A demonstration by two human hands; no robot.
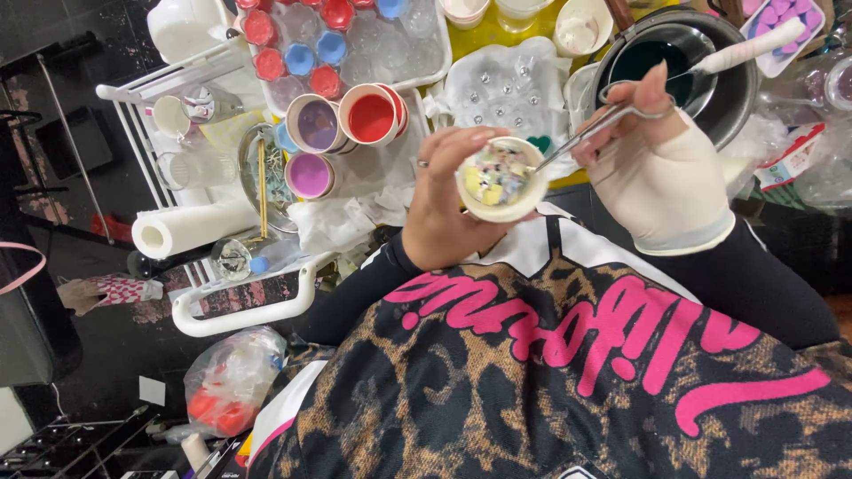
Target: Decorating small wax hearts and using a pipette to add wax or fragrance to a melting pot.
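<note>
Tweezers [596, 129], slim and silver, pinched in the right hand [661, 168], reach into the small white round dish [502, 179] of pastel pieces, cupped chest-high by the left hand [441, 208]. Placing looks underway; the tips need steady aim.

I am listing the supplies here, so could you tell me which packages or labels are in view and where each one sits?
Clear plastic bag: lower left on the floor, crumpled, red and white items inside.
Red-and-white packet: right edge, flat, crumpled.
Patterned pink-and-white paper bag: far left, lying on its side.
No screens visible.
</note>
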